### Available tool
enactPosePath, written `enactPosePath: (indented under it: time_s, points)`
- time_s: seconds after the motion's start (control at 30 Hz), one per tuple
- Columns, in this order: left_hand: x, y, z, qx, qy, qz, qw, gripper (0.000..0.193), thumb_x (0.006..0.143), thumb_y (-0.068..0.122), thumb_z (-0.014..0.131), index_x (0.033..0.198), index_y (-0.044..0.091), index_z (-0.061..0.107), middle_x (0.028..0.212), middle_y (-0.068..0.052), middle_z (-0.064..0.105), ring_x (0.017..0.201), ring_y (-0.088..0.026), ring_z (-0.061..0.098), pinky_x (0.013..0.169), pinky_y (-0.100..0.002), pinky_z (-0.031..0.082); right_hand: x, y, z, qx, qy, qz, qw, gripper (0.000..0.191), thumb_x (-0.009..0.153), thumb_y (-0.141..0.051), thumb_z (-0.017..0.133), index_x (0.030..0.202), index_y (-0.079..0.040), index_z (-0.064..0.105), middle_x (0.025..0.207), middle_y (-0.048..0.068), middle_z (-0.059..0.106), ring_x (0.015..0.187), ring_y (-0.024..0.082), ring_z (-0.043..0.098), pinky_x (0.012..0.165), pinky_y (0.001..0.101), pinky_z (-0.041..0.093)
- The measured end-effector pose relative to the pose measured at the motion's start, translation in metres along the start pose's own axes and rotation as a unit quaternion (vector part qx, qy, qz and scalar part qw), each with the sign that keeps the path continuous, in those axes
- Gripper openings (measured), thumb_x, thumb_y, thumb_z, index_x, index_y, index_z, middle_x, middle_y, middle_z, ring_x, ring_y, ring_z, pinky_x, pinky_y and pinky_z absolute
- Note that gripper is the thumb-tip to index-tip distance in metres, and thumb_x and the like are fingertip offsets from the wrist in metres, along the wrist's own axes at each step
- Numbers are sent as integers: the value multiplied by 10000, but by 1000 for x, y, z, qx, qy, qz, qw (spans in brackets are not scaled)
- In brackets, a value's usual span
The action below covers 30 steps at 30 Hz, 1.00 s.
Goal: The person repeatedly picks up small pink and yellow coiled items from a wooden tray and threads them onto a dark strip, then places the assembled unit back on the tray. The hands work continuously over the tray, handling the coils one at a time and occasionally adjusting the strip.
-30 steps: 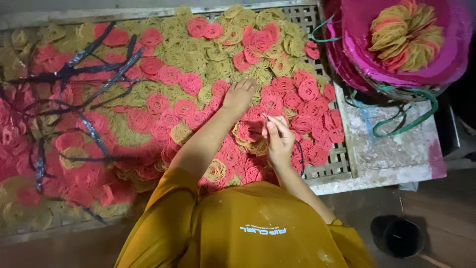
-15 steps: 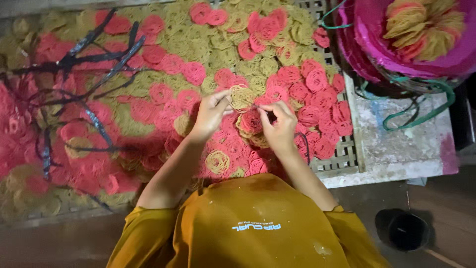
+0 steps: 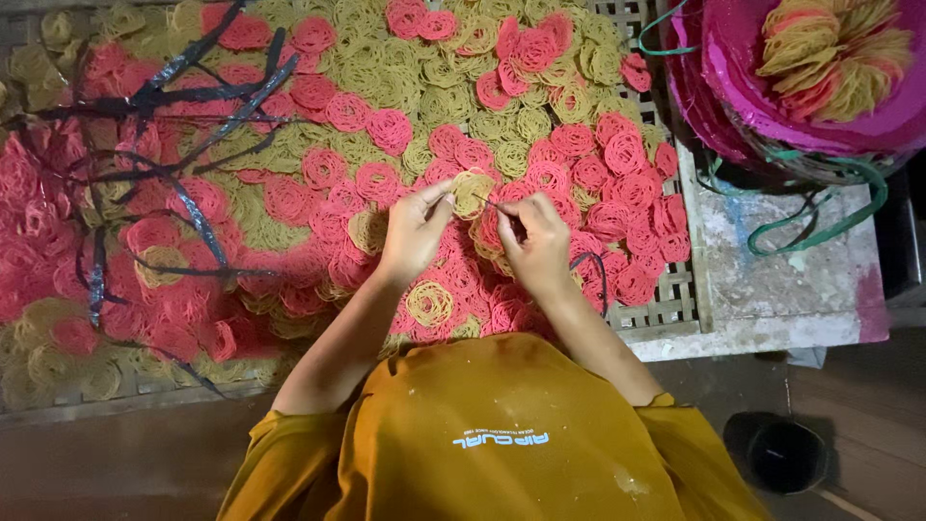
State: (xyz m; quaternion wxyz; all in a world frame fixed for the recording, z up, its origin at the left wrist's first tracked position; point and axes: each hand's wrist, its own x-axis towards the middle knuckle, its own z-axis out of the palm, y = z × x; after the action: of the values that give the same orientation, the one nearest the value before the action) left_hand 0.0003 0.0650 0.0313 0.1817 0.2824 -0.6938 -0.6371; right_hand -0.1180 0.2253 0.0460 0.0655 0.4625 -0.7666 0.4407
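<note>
Yellow coil (image 3: 473, 190): a round noodle-like coil, being pinched at its edge by the left hand (image 3: 413, 232), lifted a little above the pile so it is easy to work on.
Right hand (image 3: 536, 241): fingers are clenching a thin stick, its tip pointing at the yellow coil.
Pink and yellow coils (image 3: 579, 164): lying spread out flat on a woven rack (image 3: 666, 311), likely for drying.
Pink basket (image 3: 820, 87): sitting to the right, holding stacked coils.

Noodle rounds (image 3: 386, 125) cover the whole woven mat (image 3: 666, 309) — dark strips (image 3: 193, 207) cross its left; only the concrete slab (image 3: 772, 280) right lies bare.
</note>
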Motion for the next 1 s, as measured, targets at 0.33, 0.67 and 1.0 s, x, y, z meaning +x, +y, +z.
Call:
enactPosePath:
  time_s: [0.33, 0.67, 1.0]
  points:
    - [3, 1, 0, -75, -105, 40, 991, 310, 1029, 36, 481, 1256, 4, 690, 1010, -58, 739, 860, -83, 637, 805, -233, 535, 0, -5, -2, -13, -25, -65, 997, 161, 894, -11, 788, 1035, -23, 711, 988, 118, 663, 847, 247, 704, 731, 346, 597]
    - [13, 16, 12, -23, -63, 51, 996, 132, 937, -61, 687, 1051, 4, 695, 981, -64, 730, 885, -95, 698, 801, -231, 605, 9, 5, -1, 160, -66, 21, 985, 323, 908, 17, 710, 1212, 27, 600, 1123, 131, 704, 1016, 209, 714, 853, 354, 604]
    - [22, 51, 11, -117, 9, 135, 984, 233, 939, -115, 672, 1114, 13, 585, 992, -60, 668, 941, -88, 678, 875, -220, 602, 0, 32, -7, -64, -181, -17, 981, 195, 870, -68, 690, 1061, -88, 723, 1072, 83, 691, 1061, 304, 626, 941, 483, 464]
